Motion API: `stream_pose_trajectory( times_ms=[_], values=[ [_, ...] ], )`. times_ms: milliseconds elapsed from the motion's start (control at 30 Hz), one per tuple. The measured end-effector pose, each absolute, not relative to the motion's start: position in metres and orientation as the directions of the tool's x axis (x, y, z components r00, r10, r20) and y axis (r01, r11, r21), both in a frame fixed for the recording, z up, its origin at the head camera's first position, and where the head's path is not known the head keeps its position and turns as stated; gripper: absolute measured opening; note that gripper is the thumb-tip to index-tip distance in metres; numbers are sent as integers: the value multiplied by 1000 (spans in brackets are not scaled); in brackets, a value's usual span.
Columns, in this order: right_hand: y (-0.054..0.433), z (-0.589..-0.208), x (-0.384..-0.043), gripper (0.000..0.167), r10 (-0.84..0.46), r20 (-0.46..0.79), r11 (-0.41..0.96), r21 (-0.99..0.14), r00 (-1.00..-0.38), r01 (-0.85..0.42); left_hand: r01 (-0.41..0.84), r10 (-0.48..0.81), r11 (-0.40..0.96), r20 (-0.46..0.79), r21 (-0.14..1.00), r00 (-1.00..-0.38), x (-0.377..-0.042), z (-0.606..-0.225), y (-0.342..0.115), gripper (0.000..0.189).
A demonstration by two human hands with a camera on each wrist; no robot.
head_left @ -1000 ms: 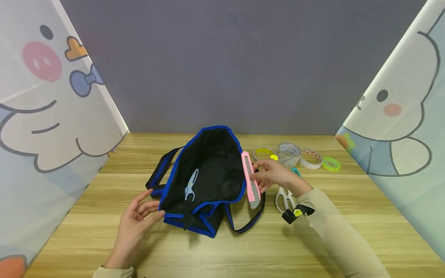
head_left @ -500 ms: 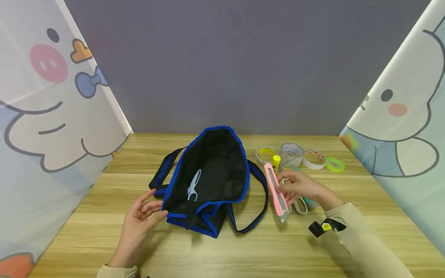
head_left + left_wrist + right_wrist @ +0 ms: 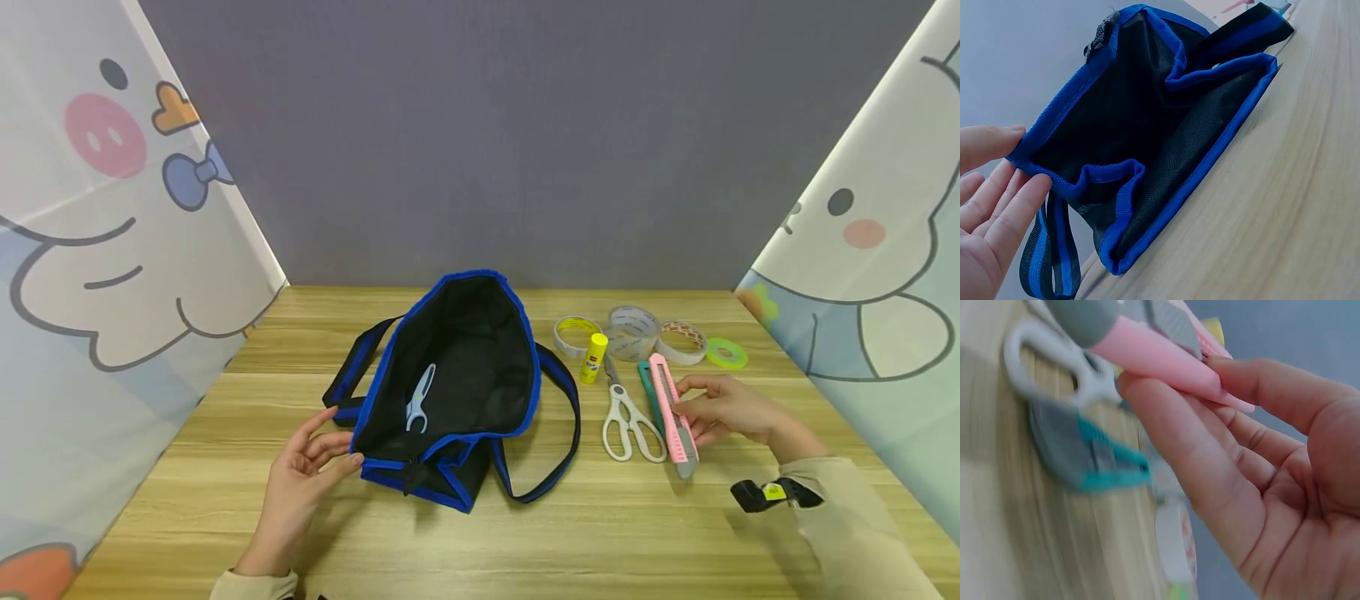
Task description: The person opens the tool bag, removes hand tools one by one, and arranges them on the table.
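Observation:
A black bag with blue trim (image 3: pixel 468 375) lies tipped on the table with its mouth gaping. My left hand (image 3: pixel 296 479) pinches its trimmed edge between thumb and fingers, clearly seen around the blue trim (image 3: pixel 1054 119) in the left wrist view. Inside the bag are small light-blue scissors (image 3: pixel 417 402). To the right, my right hand (image 3: pixel 727 410) holds a pink utility knife (image 3: pixel 671 408) between thumb and fingers, above a teal utility knife (image 3: pixel 1110 459). White-handled scissors (image 3: pixel 630 421) lie just left of the two knives.
A yellow glue stick (image 3: pixel 593 360) stands behind the scissors. Along the back lie a yellow-cored tape roll (image 3: pixel 562 340), a clear tape roll (image 3: pixel 633 343), a white tape roll (image 3: pixel 686 357) and a green one (image 3: pixel 726 353). The bag's strap (image 3: pixel 564 446) loops out on the table.
My right hand has carried the pink utility knife rightward, from beside the bag's rim to over the teal knife, uncovering the white-handled scissors. My left hand keeps its place on the bag.

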State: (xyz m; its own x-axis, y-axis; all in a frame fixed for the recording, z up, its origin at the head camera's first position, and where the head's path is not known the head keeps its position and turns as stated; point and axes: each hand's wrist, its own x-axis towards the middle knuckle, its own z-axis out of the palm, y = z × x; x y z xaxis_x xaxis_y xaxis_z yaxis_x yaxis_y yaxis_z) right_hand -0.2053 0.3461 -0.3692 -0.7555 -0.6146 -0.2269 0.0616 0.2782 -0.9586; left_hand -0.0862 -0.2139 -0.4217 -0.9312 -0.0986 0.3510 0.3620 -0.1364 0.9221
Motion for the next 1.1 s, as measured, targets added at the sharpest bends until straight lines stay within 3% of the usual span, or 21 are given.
stream_pose_trajectory(
  times_ms=[233, 467, 800, 1100],
  values=[
    [371, -367, -211, 9, -425, -356, 414, -894, -832, 171, 349, -100, -129, 338, 928, -936, -86, -422, -212, 71],
    [374, -366, -219, 26, -264, -429, 550, -803, -864, 231, 345, -101, -125, 334, 930, -937, -85, -422, -213, 71],
    [378, -380, -238, 31, -215, -474, 598, -755, -854, 269, 331, -110, -114, 319, 937, -941, -85, -421, -212, 71],
    [375, -385, -246, 33, -212, -455, 657, -721, -865, 219, 334, -111, -120, 322, 935, -940, -85, -422, -213, 71]
  ],
)
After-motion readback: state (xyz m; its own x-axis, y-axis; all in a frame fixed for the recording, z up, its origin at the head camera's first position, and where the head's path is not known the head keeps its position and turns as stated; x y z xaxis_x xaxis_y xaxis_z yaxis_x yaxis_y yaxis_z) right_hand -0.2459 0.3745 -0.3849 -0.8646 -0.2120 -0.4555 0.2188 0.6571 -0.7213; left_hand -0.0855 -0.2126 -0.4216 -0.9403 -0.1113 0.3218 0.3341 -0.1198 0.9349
